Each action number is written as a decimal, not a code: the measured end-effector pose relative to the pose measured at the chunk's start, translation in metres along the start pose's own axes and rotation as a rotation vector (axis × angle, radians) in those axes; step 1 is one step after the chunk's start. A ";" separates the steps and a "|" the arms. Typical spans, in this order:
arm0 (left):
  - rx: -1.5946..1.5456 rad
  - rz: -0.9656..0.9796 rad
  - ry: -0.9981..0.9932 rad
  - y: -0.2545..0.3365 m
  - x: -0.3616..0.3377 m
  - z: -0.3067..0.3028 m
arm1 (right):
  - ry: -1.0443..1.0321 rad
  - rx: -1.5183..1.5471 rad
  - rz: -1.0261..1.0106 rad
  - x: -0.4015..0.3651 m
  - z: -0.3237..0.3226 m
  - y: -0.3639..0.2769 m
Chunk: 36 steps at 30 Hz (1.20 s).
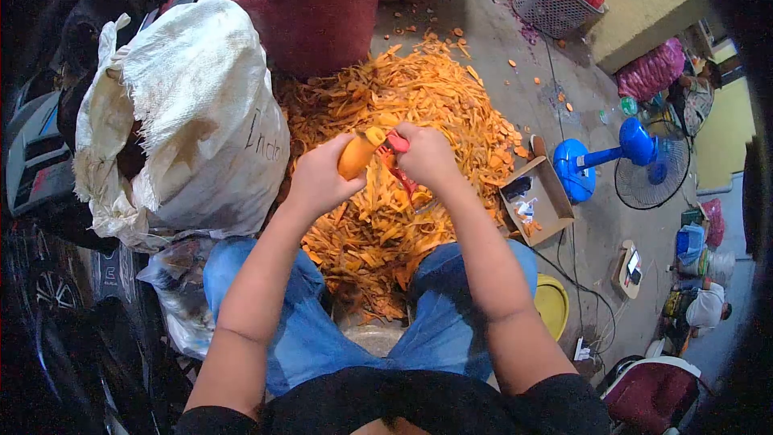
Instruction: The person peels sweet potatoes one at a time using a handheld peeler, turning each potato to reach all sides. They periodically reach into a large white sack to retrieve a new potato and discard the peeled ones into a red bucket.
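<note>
My left hand is wrapped round a thick orange carrot, its blunt end pointing up and to the right. In my right hand is a red-handled peeler, held close against that end of the carrot. Under both hands spreads a large heap of orange peelings, reaching down between my knees. A narrow red strip shows just below my right hand, over the heap.
A white woven sack stands on the left, with a big red tub behind the heap. On the right are a shallow cardboard box, a blue fan and a yellow-green round container. A cable crosses the floor.
</note>
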<state>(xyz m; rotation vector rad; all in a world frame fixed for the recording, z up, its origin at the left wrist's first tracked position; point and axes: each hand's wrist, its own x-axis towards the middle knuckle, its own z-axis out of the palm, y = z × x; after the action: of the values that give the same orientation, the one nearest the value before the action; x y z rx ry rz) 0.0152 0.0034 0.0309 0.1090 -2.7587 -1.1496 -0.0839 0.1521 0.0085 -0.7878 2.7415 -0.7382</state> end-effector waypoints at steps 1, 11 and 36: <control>0.037 0.174 -0.032 0.007 -0.002 -0.005 | 0.011 -0.034 0.088 0.002 0.004 0.004; -0.482 -0.055 -0.178 -0.004 0.001 0.008 | 0.080 0.039 0.055 0.010 0.006 0.021; -0.634 -0.188 -0.212 -0.034 0.011 0.027 | -0.162 0.072 -0.281 -0.014 -0.027 -0.012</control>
<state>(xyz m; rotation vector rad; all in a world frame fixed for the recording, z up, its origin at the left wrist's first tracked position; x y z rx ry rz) -0.0003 -0.0030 -0.0106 0.1812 -2.4332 -2.1301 -0.0750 0.1622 0.0386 -1.1772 2.4748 -0.7817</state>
